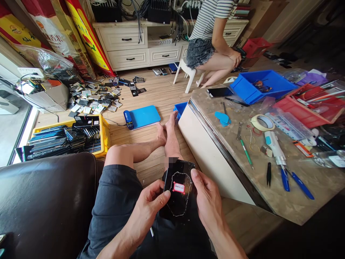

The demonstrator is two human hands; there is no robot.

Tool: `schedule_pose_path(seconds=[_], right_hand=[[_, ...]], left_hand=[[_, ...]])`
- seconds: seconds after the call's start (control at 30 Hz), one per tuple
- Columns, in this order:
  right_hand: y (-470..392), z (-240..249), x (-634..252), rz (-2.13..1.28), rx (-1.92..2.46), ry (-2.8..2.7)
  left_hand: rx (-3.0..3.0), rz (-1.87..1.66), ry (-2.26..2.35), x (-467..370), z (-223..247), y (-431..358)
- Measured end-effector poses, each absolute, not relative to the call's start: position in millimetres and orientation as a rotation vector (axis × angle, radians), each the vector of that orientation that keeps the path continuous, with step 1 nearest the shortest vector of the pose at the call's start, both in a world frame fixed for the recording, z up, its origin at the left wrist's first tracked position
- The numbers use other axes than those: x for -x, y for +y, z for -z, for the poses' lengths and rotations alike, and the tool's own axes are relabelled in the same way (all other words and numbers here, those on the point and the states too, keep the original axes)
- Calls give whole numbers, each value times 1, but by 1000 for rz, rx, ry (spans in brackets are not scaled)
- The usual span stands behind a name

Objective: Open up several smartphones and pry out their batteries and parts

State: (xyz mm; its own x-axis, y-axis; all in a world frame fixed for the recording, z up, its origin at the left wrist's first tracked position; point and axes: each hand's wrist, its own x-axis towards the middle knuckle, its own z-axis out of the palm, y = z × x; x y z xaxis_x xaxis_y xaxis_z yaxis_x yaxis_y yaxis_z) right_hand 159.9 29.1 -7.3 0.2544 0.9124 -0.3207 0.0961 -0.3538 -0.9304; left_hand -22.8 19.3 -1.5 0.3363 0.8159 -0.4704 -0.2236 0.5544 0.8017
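Head view: left hand (150, 202) and right hand (207, 196) grip the phone (176, 200) between them, long axis forward; red-edged label (178, 187) illegible.

At lower centre, a phone (175, 212) sits between the left hand (147, 205) and the right hand (206, 192), a label (178, 187) on it. The sofa (48, 205) fills the lower left; just beyond it a crate (105, 136) with devices (67, 138) in it stands on the floor (120, 140). Above the crate in the frame, parts (94, 95) lie right of a box (55, 99), sacks (51, 36) behind. A mat (145, 117) lies near centre. At the top, a cabinet (118, 55) stands behind a stool (188, 73) bearing a person (211, 21). On the table (258, 194) at right, a bin (242, 92) sits left of another bin (302, 113); tape (270, 126), tweezers (268, 174) and pliers (300, 185) lie nearer.
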Motion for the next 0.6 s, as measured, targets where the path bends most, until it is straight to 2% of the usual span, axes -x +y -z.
schedule_pose_path(seconds=[0.6], right_hand=[[29, 9, -159, -1220, 1641, -931]], left_hand=[[-697, -756, 1007, 22, 1, 19]])
